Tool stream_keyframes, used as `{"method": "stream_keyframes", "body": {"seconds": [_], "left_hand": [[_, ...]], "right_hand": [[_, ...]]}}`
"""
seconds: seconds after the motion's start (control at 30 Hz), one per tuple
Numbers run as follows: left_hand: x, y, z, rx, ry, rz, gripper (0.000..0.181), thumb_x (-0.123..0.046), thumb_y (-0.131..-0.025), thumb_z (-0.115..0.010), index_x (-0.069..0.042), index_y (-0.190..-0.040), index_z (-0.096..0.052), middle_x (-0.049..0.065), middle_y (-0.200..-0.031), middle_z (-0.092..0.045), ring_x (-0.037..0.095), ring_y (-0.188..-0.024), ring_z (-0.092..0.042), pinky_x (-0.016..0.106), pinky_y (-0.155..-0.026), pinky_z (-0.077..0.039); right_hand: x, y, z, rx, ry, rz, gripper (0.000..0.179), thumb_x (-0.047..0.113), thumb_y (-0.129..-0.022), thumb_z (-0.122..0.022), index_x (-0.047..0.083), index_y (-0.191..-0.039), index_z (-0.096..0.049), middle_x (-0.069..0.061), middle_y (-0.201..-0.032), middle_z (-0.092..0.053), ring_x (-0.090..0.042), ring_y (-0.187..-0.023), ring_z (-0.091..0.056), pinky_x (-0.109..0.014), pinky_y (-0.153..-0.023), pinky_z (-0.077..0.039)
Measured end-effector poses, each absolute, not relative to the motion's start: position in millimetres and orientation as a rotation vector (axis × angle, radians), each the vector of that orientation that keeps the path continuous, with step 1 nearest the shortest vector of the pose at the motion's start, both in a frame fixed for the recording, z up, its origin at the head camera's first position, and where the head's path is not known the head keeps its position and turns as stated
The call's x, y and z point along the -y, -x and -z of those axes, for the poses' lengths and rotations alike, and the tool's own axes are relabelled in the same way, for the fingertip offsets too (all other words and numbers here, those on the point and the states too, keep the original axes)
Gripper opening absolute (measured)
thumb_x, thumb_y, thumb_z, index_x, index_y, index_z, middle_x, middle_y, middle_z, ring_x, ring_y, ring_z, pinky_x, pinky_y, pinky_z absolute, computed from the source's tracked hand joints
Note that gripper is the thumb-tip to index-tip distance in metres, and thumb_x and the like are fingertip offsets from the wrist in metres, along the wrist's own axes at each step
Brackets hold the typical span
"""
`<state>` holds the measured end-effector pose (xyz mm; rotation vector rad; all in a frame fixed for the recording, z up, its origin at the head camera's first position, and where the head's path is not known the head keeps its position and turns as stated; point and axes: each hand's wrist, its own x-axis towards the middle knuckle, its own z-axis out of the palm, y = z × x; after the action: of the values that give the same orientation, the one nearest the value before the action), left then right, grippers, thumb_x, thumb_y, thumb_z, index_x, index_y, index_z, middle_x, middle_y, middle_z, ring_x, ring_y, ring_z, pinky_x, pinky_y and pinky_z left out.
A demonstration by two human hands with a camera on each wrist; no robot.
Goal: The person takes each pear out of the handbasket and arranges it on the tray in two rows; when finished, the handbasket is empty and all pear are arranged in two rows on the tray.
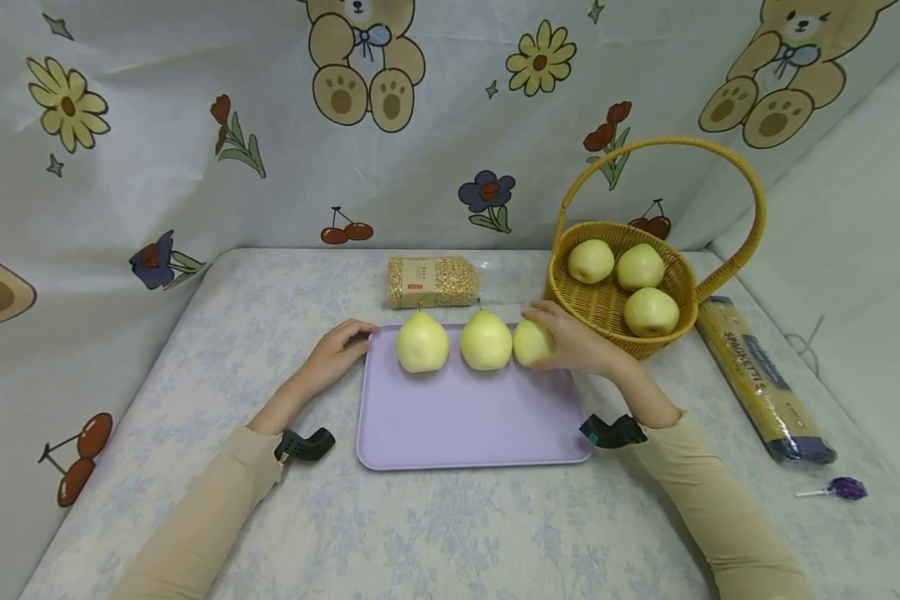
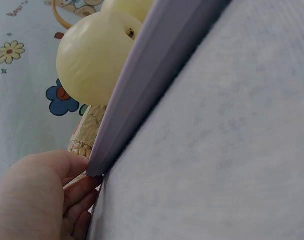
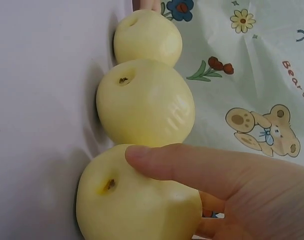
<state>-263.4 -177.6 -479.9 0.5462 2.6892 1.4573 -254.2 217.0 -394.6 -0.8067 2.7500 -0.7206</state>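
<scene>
Head view: a wrapped pack (image 1: 767,379) at the right of the table (image 1: 345,533) reads "SPAGHETTI"; lettering on the labelled bag of yellow kernels (image 1: 453,282) is too small to read. A woven basket (image 1: 598,307) contains three pears. Three more smooth, pale pears line the far side of a flat lilac tray (image 1: 465,425); the right hand (image 1: 573,337) grasps the rightmost pear (image 1: 531,343), and the left hand (image 1: 336,354) is at the tray's far left corner.

Left wrist view: left grip nearly closed, thumb and fingers pinching the tray's raised rim.

Right wrist view: "Bear" is legible on the printed hanging cloth (image 3: 262,65). Right grip spread to pear width, thumb over the rounded top, fingers behind.
</scene>
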Motion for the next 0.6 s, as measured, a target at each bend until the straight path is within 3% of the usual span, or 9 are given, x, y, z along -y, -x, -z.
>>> {"method": "stream_keyframes", "body": {"seconds": [0.3, 0.6], "left_hand": [[177.2, 263.1, 481.4, -2.695, -0.546, -1.455, 0.031, -0.014, -0.097, -0.053, -0.005, -0.126, -0.058, 0.014, -0.127, -0.057, 0.029, -0.124, -0.050, 0.047, -0.109, -0.038], [177.6, 263.7, 480.3, -2.673, -0.529, -1.478, 0.029, -0.014, -0.097, -0.053, -0.006, -0.125, -0.058, 0.013, -0.127, -0.057, 0.028, -0.125, -0.050, 0.045, -0.109, -0.038]], "right_hand": [[-220.4, 251.5, 383.4, -2.705, 0.854, 0.848, 0.075, 0.012, -0.080, -0.076, -0.005, -0.141, -0.037, -0.027, -0.148, -0.032, -0.043, -0.138, -0.028, -0.058, -0.112, -0.028], [-257.0, 256.4, 354.4, -2.836, 0.698, 1.195, 0.053, 0.011, -0.090, -0.064, -0.002, -0.138, -0.043, -0.024, -0.140, -0.046, -0.043, -0.126, -0.045, -0.059, -0.105, -0.036]]}}
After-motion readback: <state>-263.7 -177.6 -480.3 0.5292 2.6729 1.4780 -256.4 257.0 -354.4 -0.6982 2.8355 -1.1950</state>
